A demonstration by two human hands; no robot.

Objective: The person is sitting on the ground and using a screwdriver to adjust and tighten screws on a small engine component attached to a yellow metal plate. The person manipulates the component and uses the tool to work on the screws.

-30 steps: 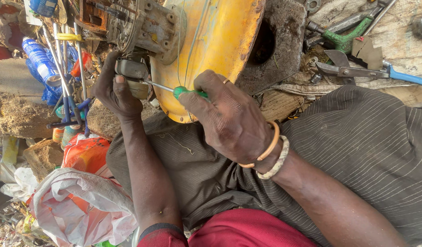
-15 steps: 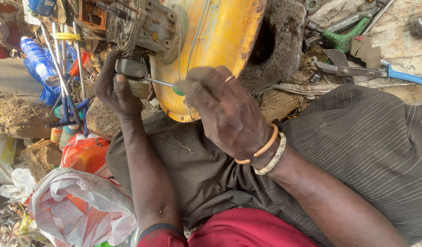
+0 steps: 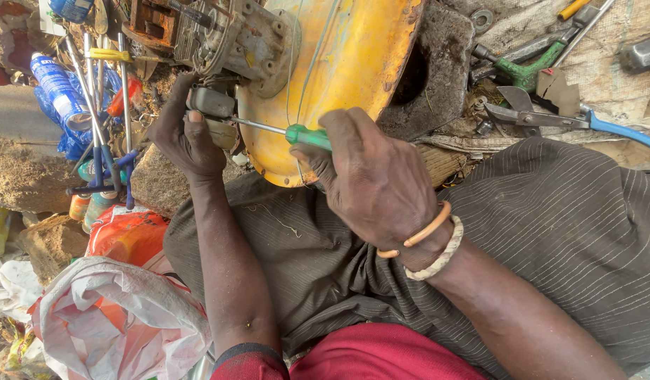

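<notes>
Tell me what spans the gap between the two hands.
In the head view, the screwdriver's bare metal shaft runs from the green handle in the right hand to the small grey part held by the left hand, crossing the yellow housing.

Bright, even daylight, soft shadows, mild glare on the yellow casing (image 3: 353,63), sharp throughout.

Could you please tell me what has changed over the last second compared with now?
Very little. The right hand has shifted slightly on the green-handled screwdriver, so more of the handle shows. The left hand still grips the small grey part at the shaft tip, and the yellow housing has not moved.
</notes>
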